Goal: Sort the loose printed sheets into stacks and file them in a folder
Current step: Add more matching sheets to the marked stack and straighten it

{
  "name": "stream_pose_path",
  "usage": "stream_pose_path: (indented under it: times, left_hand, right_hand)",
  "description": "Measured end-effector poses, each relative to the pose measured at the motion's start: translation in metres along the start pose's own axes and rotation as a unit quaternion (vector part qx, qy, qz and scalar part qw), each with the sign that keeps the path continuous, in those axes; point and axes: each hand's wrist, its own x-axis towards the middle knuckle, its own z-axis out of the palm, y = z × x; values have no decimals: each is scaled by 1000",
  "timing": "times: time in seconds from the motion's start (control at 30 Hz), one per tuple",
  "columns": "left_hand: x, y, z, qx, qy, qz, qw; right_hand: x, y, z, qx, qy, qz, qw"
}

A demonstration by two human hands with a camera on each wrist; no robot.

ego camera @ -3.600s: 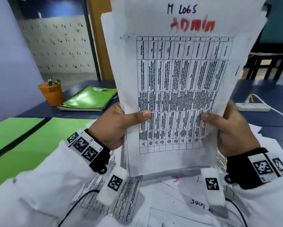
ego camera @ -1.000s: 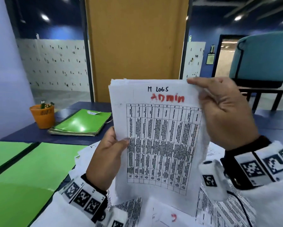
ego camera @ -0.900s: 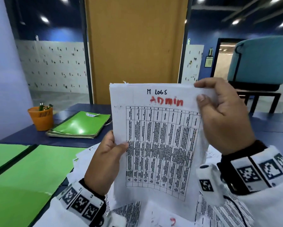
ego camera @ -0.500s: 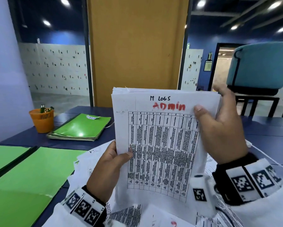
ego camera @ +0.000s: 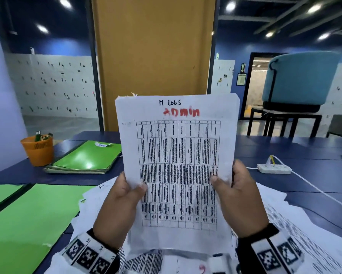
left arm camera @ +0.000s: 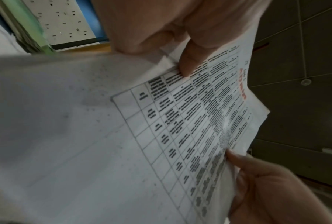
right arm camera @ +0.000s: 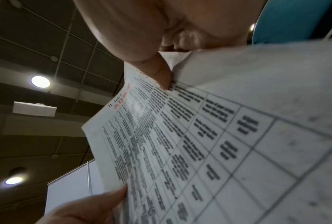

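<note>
Dark blue table in an office w/ a tan door panel behind and a teal chair off to the right. Left hand grips the lower left edge of a sheaf of printed sheets, thumb laid across the front, fingers curled behind. Right hand does the same on the lower right edge, thumb on the table grid. Both wrist views confirm it: left thumb pressed on the print, right thumb likewise, w/ the other hand pinching the opposite edge. Sheaf is held upright, off the table, roughly centred btwn the hands. Top sheet carries "M LOGS" in black marker and "ADMIN" in red above a dense table; how many sheets are behind it I can't tell.

Under the wrists, more loose printed sheets lie spread over the table. To the left, an open green folder lies flat, just beside that spread. Further back left, a closed green folder sits on a small stack, and next to it an orange pen cup. Back right, a white power strip w/ its cord trailing across the table.
</note>
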Motion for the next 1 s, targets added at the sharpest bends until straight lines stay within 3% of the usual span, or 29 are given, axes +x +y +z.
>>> stream_pose_path:
  times: [0.17,0.43,0.63,0.87,1.0]
  left_hand:
    - [7,2,0,-3,5,-18,1000]
    - [11,3,3,2,-33,-65,997]
    - [2,-5,6,75,2,-2,997]
    - [-10,-43,-2,76,-3,-113,991]
    - [-5,-40,-3,80,-12,-114,990]
  right_hand:
    - [1,9,0,18,-84,57,995]
    - [5,4,-10,25,-55,53,997]
    - [-6,12,-3,14,-72,2,997]
    - [-18,41,6,-3,-34,78,996]
    - [-4,46,8,-32,-50,75,995]
